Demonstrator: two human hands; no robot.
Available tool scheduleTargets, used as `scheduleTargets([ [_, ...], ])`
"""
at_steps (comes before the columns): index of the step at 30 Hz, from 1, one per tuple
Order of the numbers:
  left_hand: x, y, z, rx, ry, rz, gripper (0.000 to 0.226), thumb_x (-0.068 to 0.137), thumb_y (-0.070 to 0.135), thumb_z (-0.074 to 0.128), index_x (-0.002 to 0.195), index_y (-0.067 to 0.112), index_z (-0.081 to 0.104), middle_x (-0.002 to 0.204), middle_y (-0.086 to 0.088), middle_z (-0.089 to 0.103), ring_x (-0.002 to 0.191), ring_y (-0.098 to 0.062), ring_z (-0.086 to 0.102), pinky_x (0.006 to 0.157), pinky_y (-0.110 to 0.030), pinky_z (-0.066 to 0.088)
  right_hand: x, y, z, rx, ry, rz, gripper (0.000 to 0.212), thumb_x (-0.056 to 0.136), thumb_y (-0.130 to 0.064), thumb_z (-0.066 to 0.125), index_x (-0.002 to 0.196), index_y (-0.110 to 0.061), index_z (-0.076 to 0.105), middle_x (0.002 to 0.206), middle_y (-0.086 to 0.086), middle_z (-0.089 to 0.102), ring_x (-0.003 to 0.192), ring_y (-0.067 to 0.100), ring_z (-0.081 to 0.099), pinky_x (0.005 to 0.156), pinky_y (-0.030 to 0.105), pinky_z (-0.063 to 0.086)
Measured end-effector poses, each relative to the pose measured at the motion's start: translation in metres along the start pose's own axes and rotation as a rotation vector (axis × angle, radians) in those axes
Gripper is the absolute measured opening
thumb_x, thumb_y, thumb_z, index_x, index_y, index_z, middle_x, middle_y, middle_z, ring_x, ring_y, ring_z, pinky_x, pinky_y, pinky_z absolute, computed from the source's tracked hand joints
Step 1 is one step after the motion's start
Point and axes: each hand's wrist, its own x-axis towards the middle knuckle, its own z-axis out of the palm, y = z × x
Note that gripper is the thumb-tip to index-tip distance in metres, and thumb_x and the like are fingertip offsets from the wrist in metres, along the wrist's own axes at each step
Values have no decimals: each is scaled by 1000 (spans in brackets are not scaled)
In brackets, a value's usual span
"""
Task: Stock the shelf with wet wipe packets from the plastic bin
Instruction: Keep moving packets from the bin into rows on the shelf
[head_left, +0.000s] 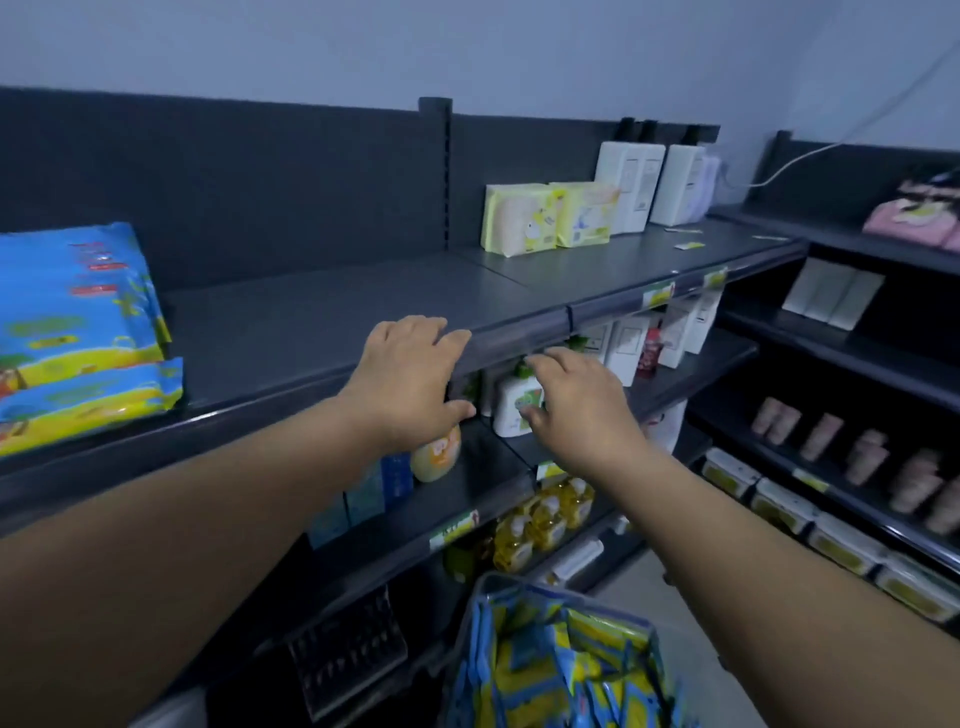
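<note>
Hovering left hand (410, 379), right hand (576, 410), both grips slack, empty, glossy packets (78, 322) on matte shelf (311, 312)

- Two arms and two hands show, and there is no cloth on any of them.
- The left arm (182, 519) is bare from the wrist to the picture's edge. It looks very wide close to the camera.
- The right arm (753, 545) is bare in the same way and looks thinner.
- The left hand (410, 374) shows its back, four fingers and a thumb.
- The right hand (576, 410) shows its back too, with short, round fingers.
- The nails are too blurry to make out.
</note>
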Motion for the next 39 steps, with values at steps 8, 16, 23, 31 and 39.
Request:
scheduleTargets([
  [8,4,70,62,-46,-99,68,84,85,61,53,151,22,19,156,-5,22,143,-24,19,114,-40,15,-60,67,34,14,-110,106,58,93,-37,55,144,-17,37,144,7,38,134,30,33,108,41,29],
  [16,-12,121,142,-137,-208,91,80,81,58,59,145,21,32,146,-7,39,134,-28,37,108,-42,32,-119,109,91,77,-251,242,54,91,-33,57,140,-17,41,143,6,39,131,30,36,108,40,31],
  [23,-29,145,223,-238,-400,148,78,81,58,61,142,18,35,144,-6,39,132,-28,38,107,-42,35,-172,139,152,193,-370,448,52,92,-31,59,138,-11,42,140,11,42,128,31,40,105,41,37],
  [31,-49,181,331,-344,-562,206,80,82,50,64,146,17,30,147,-5,37,135,-26,36,110,-39,32,-243,155,240,281,-487,704,57,91,-32,60,141,-13,39,140,10,43,126,31,44,101,36,39],
  [39,-72,188,437,-286,-679,161,74,83,46,65,143,17,33,146,-7,38,133,-27,38,105,-39,37,-271,159,334,366,-526,854,60,93,-31,58,143,-8,35,144,15,40,134,29,38,106,36,33],
])
